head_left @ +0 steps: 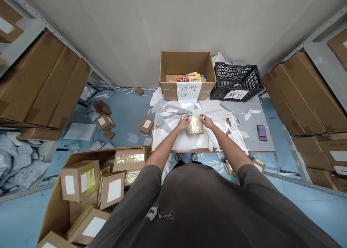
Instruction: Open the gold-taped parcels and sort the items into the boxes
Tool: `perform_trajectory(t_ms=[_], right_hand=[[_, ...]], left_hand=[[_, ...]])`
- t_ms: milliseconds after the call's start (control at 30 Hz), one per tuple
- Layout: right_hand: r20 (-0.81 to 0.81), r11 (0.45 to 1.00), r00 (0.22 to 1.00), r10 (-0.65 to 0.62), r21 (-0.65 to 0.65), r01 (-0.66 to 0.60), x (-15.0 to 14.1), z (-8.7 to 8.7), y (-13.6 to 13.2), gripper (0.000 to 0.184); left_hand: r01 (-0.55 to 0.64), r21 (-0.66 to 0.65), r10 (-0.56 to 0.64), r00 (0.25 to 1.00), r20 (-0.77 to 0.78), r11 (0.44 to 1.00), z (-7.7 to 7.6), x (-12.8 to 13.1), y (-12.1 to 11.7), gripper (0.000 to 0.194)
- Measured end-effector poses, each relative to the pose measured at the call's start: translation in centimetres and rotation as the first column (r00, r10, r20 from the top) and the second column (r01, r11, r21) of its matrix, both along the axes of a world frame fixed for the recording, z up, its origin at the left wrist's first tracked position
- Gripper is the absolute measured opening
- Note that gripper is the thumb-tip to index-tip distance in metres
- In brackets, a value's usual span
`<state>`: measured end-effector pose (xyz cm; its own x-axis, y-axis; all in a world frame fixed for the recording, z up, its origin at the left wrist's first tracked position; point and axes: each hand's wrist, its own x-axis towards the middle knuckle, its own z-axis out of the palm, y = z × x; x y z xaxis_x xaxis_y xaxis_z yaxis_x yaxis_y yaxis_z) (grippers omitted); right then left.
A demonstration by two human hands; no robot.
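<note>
A small cardboard box (195, 125) wrapped in shiny clear tape sits near the front edge of the table (255, 132). My left hand (183, 122) grips its left side, and my right hand (207, 121) grips its right side near the far corner. Both hands have their fingers closed against the box; some fingertips are hidden by it. Torn white paper (169, 121) lies around and beyond the box. Behind it stands an open carton (168, 89) with a handwritten paper sign (189, 91) on its front and several colourful packs (191, 77) inside.
A black plastic crate (235, 82) with a sign stands at the back right. A phone (261, 133) lies at the table's right. A large carton (55, 208) full of taped parcels is at my lower left. Shelves with big boxes (40, 85) flank both sides; small boxes (105, 122) litter the blue floor.
</note>
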<state>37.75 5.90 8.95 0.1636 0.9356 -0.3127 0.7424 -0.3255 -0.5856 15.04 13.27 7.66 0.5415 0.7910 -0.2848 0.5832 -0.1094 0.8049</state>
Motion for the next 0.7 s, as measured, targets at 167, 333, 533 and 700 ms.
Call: perform_trajectory(t_ms=[167, 333, 533, 700], right_hand=[[0.013, 0.991, 0.991, -0.136, 0.021, 0.136, -1.5, -1.3, -1.2, 0.07], [-0.088, 0.985, 0.996, 0.007, 0.172, 0.009, -3.6, -3.4, -7.4, 0.089], [-0.015, 0.97, 0.999, -0.049, 0.239, 0.051, -3.9, -2.3, -8.4, 0.057], [0.084, 0.982, 0.991, -0.101, 0.168, 0.086, -0.9, -0.6, -2.6, 0.049]], left_hand=[[-0.194, 0.026, 0.194, 0.981, -0.02, 0.981, -1.7, -0.9, -1.3, 0.068], [0.046, 0.01, -0.047, 0.986, 0.16, 0.999, -3.6, -2.9, -6.1, 0.098], [-0.074, 0.086, 0.065, 0.993, 0.103, 0.994, -1.8, -2.2, -6.5, 0.062], [-0.212, 0.11, 0.209, 0.977, 0.036, 0.971, -0.5, 0.2, -1.8, 0.049]])
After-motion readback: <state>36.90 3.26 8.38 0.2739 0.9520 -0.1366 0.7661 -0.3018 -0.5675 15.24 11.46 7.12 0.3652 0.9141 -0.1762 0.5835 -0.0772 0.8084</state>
